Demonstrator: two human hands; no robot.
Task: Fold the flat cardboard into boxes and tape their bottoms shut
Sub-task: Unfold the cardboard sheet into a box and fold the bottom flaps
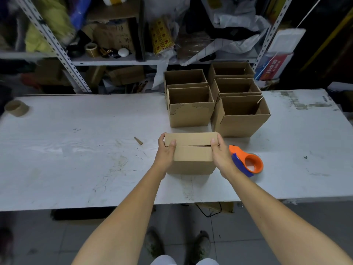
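Note:
A brown cardboard box point(192, 156) stands on the white table point(76, 159) with its two flaps folded shut on top; an untaped seam runs across between them. My left hand point(165, 151) grips the box's left side, thumb lying on the seam. My right hand point(219, 152) grips the right side, thumb pressed on the top flaps. An orange and blue tape dispenser point(248, 162) lies on the table just right of my right hand, untouched.
Several open-topped folded boxes point(193, 116) stand in two rows behind, toward the table's far edge. An empty tape core point(16, 108) sits at the far left, a cardboard scrap point(138, 140) mid-table. Cluttered metal shelves point(114, 44) rise behind the table.

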